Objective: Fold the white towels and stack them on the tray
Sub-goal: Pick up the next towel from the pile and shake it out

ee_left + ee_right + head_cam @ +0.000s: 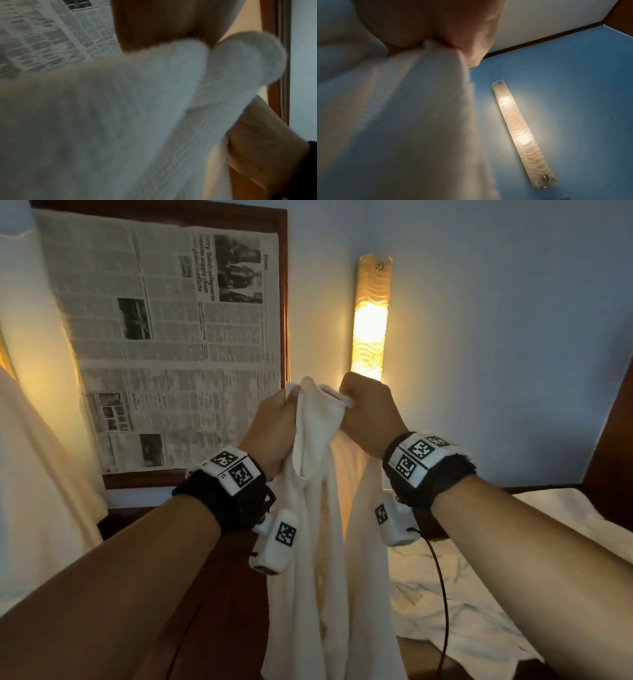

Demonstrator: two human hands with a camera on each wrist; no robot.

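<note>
**Towel held up by two hands, top edge gathered**

Towel [315,542], white, hangs in front of the person, raised at about chest height before a blue wall. Its top edge is bunched between both hands, which sit close together; the cloth falls from there in two long folds toward the bottom of the head view.

- Left hand [274,426]: fingers curled, gripping the left part of the top edge.
- Right hand [370,416]: fingers curled into a fist, pinching the right corner, a small tip of cloth poking out past the knuckles.

More white towels [462,604] lie crumpled on a surface at lower right. A lit wall lamp [371,320] stands behind the hands, a framed newspaper [164,337] to its left.
</note>
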